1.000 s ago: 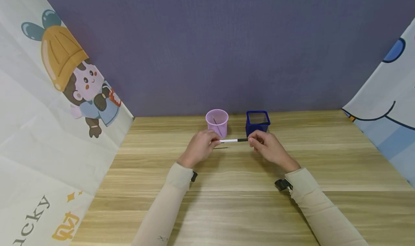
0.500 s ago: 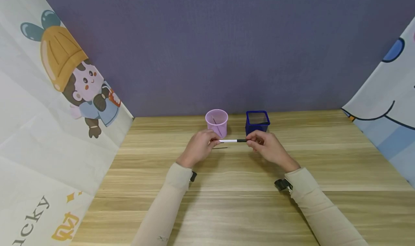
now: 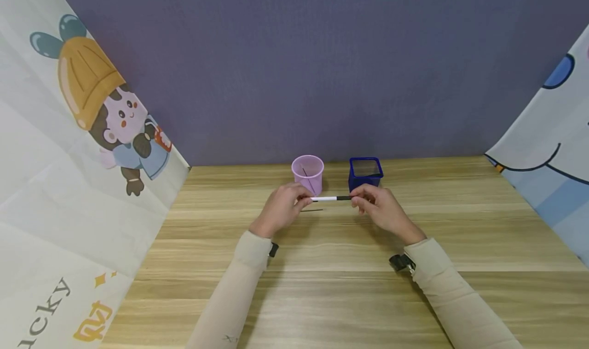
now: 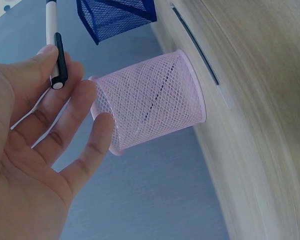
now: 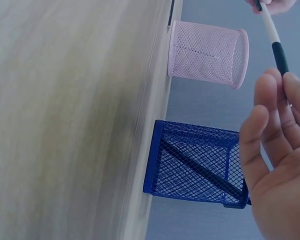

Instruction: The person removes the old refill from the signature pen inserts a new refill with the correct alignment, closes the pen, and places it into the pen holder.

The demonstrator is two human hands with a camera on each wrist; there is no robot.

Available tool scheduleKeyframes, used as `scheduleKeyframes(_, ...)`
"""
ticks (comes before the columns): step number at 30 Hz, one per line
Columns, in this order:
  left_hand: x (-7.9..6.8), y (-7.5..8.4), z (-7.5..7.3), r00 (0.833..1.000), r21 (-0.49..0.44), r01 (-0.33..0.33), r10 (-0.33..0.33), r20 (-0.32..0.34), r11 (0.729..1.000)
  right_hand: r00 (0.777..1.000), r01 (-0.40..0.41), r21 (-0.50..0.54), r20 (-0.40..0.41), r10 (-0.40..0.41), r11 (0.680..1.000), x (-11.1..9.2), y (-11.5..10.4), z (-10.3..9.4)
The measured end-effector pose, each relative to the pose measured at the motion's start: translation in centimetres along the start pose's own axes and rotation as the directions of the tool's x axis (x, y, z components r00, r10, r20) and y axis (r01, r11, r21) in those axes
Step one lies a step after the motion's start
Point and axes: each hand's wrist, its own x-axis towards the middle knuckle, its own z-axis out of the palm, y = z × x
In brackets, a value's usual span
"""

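Observation:
A white and black pen is held level between both hands above the table. My left hand pinches its clip end between thumb and forefinger, the other fingers spread apart in the left wrist view. At the black grip end, my right hand pinches it with thumb and fingertips. Behind the left hand stands a pink round mesh cup with a thin dark stick inside. A blue square mesh cup is just behind the right hand; a dark pen leans in it.
A thin dark rod, like a pen refill, lies on the wooden table in front of the pink cup. A dark partition rises behind the cups. Printed sheets border the sides.
Hardly anything differs. Both hands keep their hold on the pen at nearly the same spot, with only tiny shifts; the cups and the rod have stayed put.

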Motion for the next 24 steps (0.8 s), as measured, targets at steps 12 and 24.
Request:
scheduleKeyframes(12,-0.09,-0.01,-0.55,0.999,-0.006,0.044,-0.044,0.012,0.999,0.999,-0.005,-0.021,-0.043,0.004,1.000,-0.09,0.02,-0.18)
scheduleKeyframes(24,-0.13,-0.68,-1.03,0.999,-0.028,0.048,-0.048,-0.017,0.998,0.997,-0.001,-0.019,-0.074,0.000,1.000,0.01,0.16,-0.46)
